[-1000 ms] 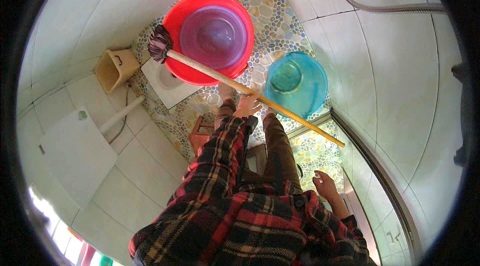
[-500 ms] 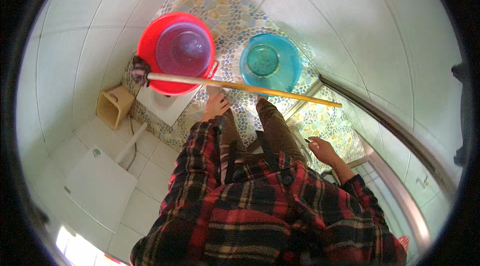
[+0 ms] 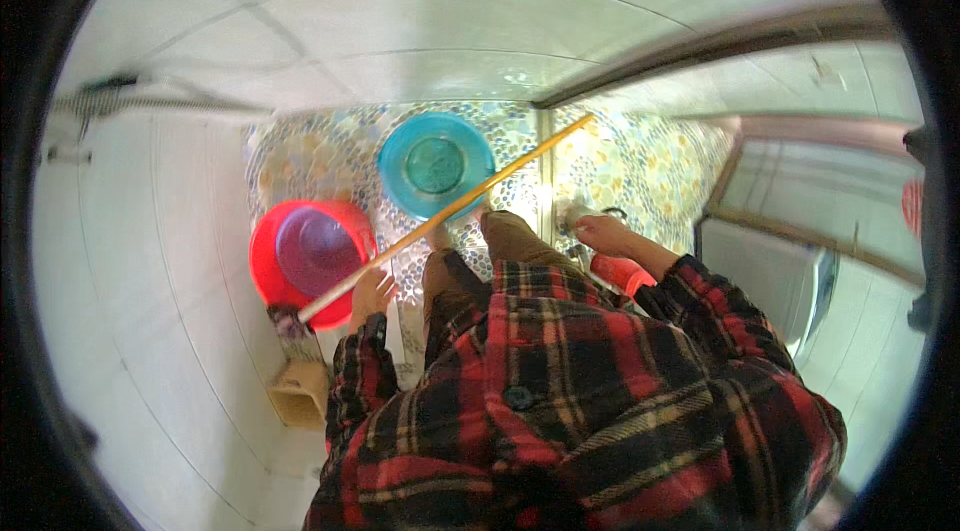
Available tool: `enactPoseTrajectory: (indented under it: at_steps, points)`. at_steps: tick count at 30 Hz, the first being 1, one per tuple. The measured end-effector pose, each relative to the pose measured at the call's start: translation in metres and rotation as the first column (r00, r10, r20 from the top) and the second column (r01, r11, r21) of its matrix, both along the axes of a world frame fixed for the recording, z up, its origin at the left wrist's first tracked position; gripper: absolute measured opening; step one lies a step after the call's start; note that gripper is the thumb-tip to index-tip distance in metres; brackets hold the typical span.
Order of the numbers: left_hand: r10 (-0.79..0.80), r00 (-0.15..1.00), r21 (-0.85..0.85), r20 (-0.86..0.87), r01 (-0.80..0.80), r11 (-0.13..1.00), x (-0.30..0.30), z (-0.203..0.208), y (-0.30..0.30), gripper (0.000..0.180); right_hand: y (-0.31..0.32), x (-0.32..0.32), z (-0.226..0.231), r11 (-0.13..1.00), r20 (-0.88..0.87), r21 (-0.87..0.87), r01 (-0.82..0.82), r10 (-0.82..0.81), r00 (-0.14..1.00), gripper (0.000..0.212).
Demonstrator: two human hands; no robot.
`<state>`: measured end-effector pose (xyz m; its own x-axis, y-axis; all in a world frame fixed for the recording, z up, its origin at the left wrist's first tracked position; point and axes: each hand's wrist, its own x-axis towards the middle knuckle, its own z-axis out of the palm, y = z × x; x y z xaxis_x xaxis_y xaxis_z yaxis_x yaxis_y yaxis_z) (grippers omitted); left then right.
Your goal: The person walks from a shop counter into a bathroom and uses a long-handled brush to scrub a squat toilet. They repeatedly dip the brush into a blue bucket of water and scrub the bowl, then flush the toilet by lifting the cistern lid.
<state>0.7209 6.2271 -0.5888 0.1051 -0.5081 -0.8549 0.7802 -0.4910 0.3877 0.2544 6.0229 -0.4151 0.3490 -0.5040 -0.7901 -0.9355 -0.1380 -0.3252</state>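
A red bucket with a purplish inside stands at the left. A mop's wooden pole slants across the front of the bucket and past a blue basin. Its dark mop head is at the bucket's near left side. My left hand is beside the bucket, just under the pole, with its fingers apart. Out to the right, my right hand has its fingers bent close to a small dark curved thing. Whether it grips that thing is unclear.
A tan plastic bin sits against the left wall, near the mop head. A red rounded object lies under my right forearm. At the right are a framed panel and a pale box-like thing. Pebble-patterned tiles cover the floor.
My view and body have turned to the right, so the bucket, basin and mop appear farther left. My right hand has reached outward, and the red object now shows beneath its forearm.
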Motion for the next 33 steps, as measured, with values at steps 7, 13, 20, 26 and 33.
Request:
enactPoseTrajectory:
  at_steps: [7, 13, 20, 26, 33]
  points:
    - [-0.301, 0.952, -0.127, -0.056, 0.292, 0.948, 0.052, 0.029, -0.042, 0.033, 0.062, -0.058, -0.027, 0.96, -0.034, -0.051, 0.275, -0.277, 0.96, 0.044]
    - [-0.481, 0.873, 0.137, 0.081, 0.468, 0.873, 0.045, 0.034, -0.11, 0.04, 0.085, -0.126, -0.063, 0.958, -0.144, -0.14, 0.249, -0.268, 0.953, 0.033]
    - [-0.834, 0.531, -0.058, 0.147, 0.847, 0.529, -0.025, 0.071, -0.216, 0.047, 0.082, -0.243, -0.126, 0.884, -0.235, -0.093, 0.458, -0.466, 0.853, 0.026]
    - [-0.844, 0.528, 0.173, -0.09, 0.843, 0.509, -0.146, 0.079, -0.353, 0.053, 0.045, -0.32, -0.169, 0.818, -0.212, -0.219, 0.532, -0.572, 0.792, 0.023]
    - [-0.988, 0.011, 0.115, 0.153, 0.993, 0.029, -0.354, 0.16, -0.44, 0.055, 0.048, -0.381, -0.162, 0.561, 0.009, -0.181, 0.808, -0.821, 0.571, 0.033]
